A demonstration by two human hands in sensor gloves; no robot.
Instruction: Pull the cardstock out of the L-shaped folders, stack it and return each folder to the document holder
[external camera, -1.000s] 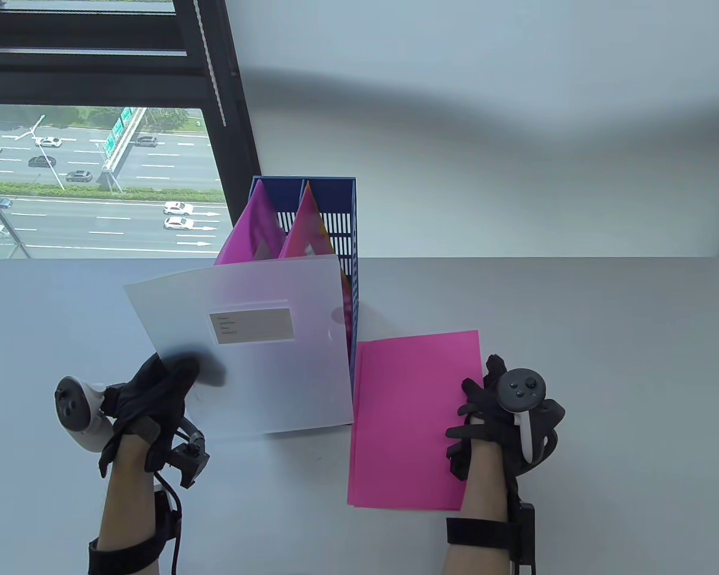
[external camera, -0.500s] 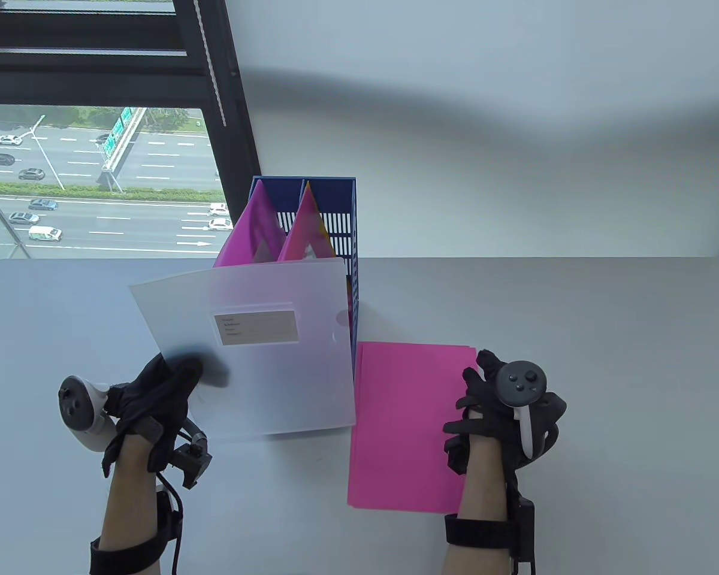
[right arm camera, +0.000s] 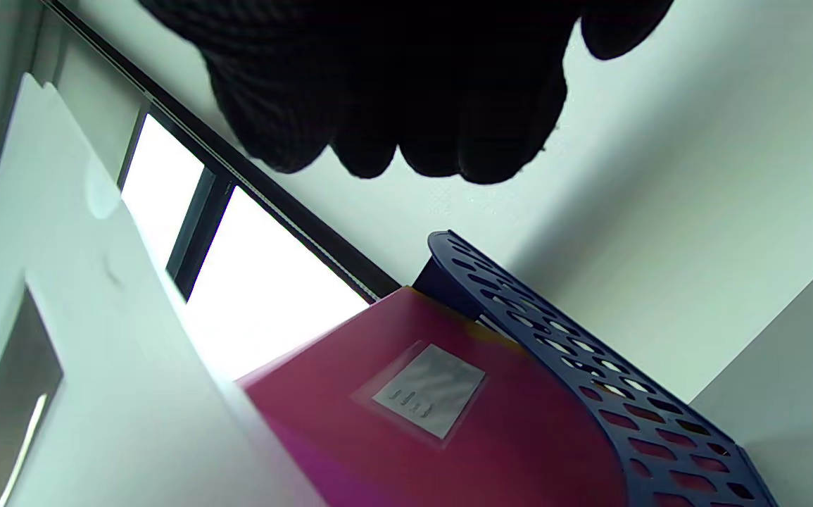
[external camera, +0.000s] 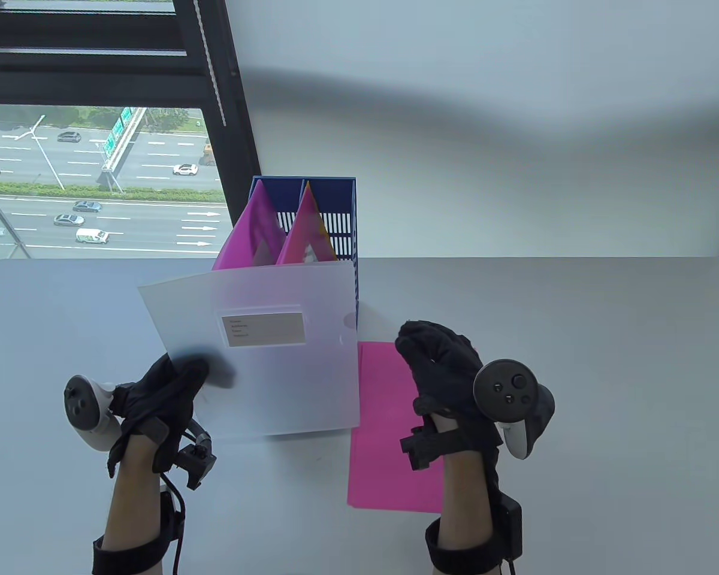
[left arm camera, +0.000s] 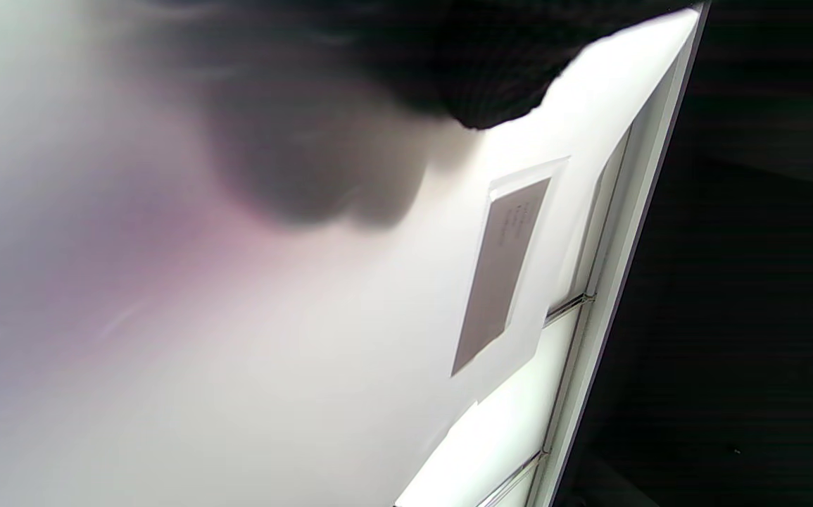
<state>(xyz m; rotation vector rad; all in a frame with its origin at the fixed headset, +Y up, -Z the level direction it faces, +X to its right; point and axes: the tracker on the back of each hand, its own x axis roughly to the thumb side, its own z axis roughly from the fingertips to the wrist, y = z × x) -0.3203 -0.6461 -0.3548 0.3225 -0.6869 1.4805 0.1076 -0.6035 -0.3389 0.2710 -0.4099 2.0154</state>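
One second earlier the right hand had lain on the pink cardstock; by this moment it had lifted off, empty with fingers loosely bent, and reached left and far toward the frosted folder. The sheet lay flat on the table, right of the folder, so the stacking step looked done and the return step beginning. The left hand pinched the folder's near-left corner, holding it raised before the blue document holder, long axis tilted far-right, notched edge rightward.
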